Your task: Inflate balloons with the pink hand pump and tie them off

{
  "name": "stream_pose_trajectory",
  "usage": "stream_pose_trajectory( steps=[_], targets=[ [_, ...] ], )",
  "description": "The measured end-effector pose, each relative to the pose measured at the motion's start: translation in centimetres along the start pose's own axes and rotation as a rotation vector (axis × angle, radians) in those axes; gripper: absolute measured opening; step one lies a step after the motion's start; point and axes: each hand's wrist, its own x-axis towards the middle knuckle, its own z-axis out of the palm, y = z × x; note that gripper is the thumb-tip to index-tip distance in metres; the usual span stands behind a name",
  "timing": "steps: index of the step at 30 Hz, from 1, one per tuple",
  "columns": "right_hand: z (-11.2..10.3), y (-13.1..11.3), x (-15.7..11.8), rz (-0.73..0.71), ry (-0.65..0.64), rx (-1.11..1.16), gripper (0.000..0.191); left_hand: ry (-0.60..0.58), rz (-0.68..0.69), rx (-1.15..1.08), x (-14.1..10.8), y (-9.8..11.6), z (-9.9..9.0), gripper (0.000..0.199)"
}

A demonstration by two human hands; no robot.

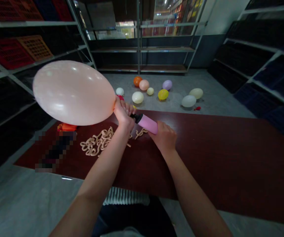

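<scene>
A large, pale pink inflated balloon (pixel 74 92) reaches out to the upper left. At its neck my left hand (pixel 124 111) is closed, around the black nozzle end of a pink hand pump (pixel 148 123). My right hand (pixel 165 136) grips the other end of the pump, just above the table. Below my left forearm lies a pile of beige, twisted, uninflated long balloons (pixel 97 142), with a few strands under the pump. The pump's nozzle tip is hidden by my left fingers.
The dark red table (pixel 218 158) spans the foreground. An orange packet (pixel 67 127) and a blurred-out dark item (pixel 58 149) lie at its left. Several inflated balloons, one yellow (pixel 163 94), rest on the floor beyond. Shelves with crates (pixel 7 54) stand around.
</scene>
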Motion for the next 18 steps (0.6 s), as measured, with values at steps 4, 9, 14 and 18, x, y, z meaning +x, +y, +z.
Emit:
stream_pose_trajectory(
  steps=[4,9,14,18],
  targets=[
    [-0.4,0.0,0.2,-0.01,0.04,0.038,0.053,0.079,0.026,-0.033,-0.3,-0.4,-0.5,0.056],
    [-0.8,-0.9,0.2,-0.186,-0.008,-0.009,0.068,0.215,0.043,0.005,-1.3,0.2,-1.7,0.056],
    [-0.8,-2.5,-0.7,-0.404,0.007,0.009,0.055,0.19,-0.04,0.16,-3.2,0.4,-3.0,0.056],
    [-1.4,-4.4,-1.3,-0.424,-0.03,-0.013,0.05,0.12,-0.128,0.312,-3.4,1.0,-4.1,0.052]
  ],
)
